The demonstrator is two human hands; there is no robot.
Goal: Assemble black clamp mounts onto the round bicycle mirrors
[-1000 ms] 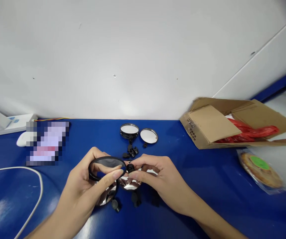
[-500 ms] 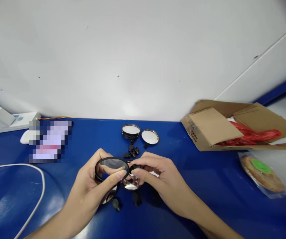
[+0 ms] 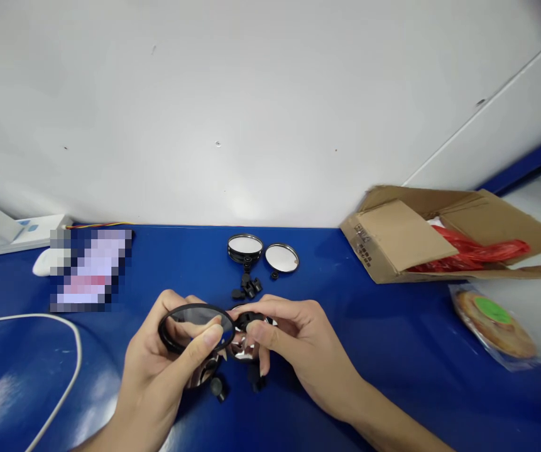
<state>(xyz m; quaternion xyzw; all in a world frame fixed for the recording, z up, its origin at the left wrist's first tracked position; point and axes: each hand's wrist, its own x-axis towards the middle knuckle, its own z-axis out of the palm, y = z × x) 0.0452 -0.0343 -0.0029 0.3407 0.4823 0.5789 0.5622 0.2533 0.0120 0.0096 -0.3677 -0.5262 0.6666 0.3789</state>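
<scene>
A round black-rimmed mirror (image 3: 183, 321) is gripped in my left hand (image 3: 150, 370), thumb on its face and fingers behind. My right hand (image 3: 315, 355) pinches a small black plastic fitting (image 3: 250, 320) at the mirror's right edge; whether the two are joined I cannot tell. Below the hands lie another round mirror (image 3: 243, 351) and, partly covered by my left hand, a further mirror (image 3: 203, 375). Near them on the blue table are a black knob-like fitting (image 3: 217, 388) and a second dark fitting (image 3: 256, 378). Several loose black fittings (image 3: 250, 288) lie just beyond my fingers.
Farther back sit stacked round mirrors (image 3: 244, 244) and a single mirror (image 3: 282, 258). An open cardboard box (image 3: 397, 242) with red plastic (image 3: 477, 251) stands right, near a wrapped round item (image 3: 496, 320). Left are a blurred phone (image 3: 93, 263), a power strip (image 3: 39, 232) and a white cable (image 3: 75, 370).
My left hand and its mirror have shifted left and slightly down. My right hand keeps the black fitting, with one fingertip now showing lower. The whole view has shifted slightly.
</scene>
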